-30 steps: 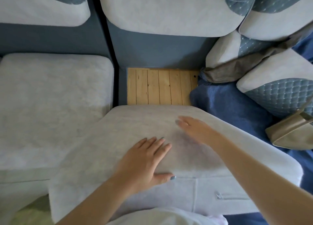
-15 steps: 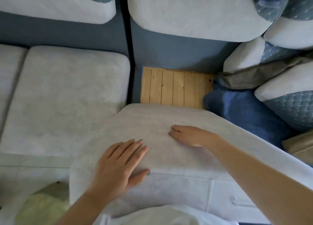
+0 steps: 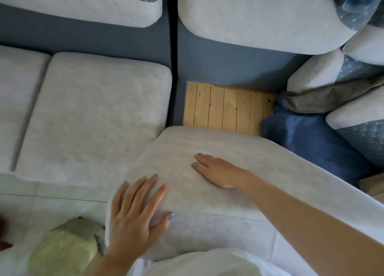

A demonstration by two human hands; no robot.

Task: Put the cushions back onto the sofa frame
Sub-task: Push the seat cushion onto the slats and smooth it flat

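Observation:
A light grey seat cushion [image 3: 218, 142] lies skewed over the sofa frame, partly covering the bare wooden slats [image 3: 226, 109]. My left hand [image 3: 137, 211] lies flat on its near left corner, fingers spread, thumb over the front edge. My right hand [image 3: 218, 171] lies flat on the cushion's top, fingers straight and pointing left. Another grey seat cushion [image 3: 93, 117] sits in place to the left. Grey back cushions [image 3: 259, 15] lean against the blue sofa back [image 3: 228, 63].
Loose grey-and-blue pillows [image 3: 357, 134] and a dark blue cushion [image 3: 311, 138] are piled at the right. A pale green object [image 3: 64, 248] lies on the white tiled floor [image 3: 52, 198] at the lower left.
The view has shifted so the sofa appears further right. Both hands stay flat on the cushion; my right hand has slid a little towards me and to the left on it.

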